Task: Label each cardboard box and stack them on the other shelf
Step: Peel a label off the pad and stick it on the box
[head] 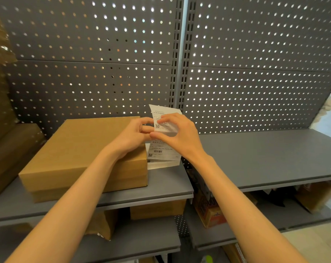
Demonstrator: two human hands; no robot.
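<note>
Two flat brown cardboard boxes [81, 149] lie stacked on the left grey shelf [161, 190]. Beside their right end sits a pile of white printed labels [163, 158]. Both hands are raised over that pile with one label [165, 114] standing up between them. My left hand [134, 135] pinches the label's left edge. My right hand [178, 133] pinches its lower front with thumb and fingers. The right grey shelf [265, 158] beyond the upright bears no boxes.
A grey pegboard wall [236, 73] backs both shelves. Plastic-wrapped brown bundles [7, 130] lean at the far left. Lower shelves hold more cardboard boxes [157, 209] and a printed carton [210, 211]. A slotted upright [180, 73] divides the two bays.
</note>
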